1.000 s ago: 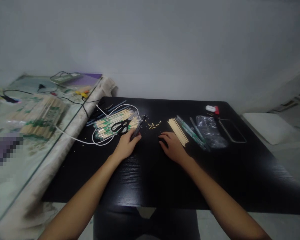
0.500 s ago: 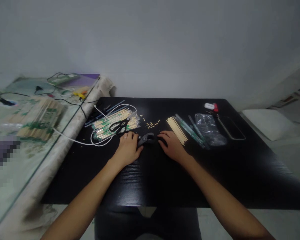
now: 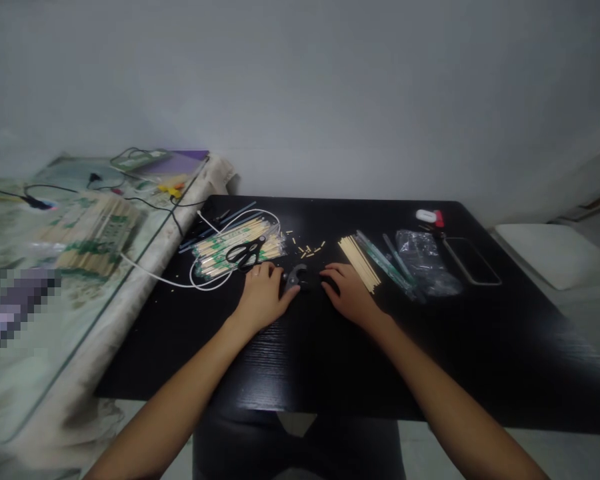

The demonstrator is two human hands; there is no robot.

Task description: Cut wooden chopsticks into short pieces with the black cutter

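My left hand (image 3: 261,297) lies flat on the black table (image 3: 300,360), fingers stretched forward and its thumb against a black plier-like cutter (image 3: 296,275). My right hand (image 3: 349,295) rests palm down on the cutter's other side, its loosely curved fingertips touching the tool's right end. The cutter lies on the table between the two hands. Just beyond my left hand, black scissors (image 3: 247,253) sit on a bundle of wrapped chopsticks (image 3: 230,247). Bare wooden sticks (image 3: 359,261) lie beside my right hand.
Small cut wood bits (image 3: 310,250) are scattered behind the cutter. A white cable (image 3: 200,283) loops round the chopstick bundle. Green wrappers (image 3: 387,263), a crumpled clear bag (image 3: 423,260), a phone (image 3: 473,260) and a white-red item (image 3: 427,217) lie right. A glass-topped table (image 3: 80,253) stands left.
My left hand brought the black cutter from beside the scissors to the spot between my hands and laid it down. My right hand has barely moved.
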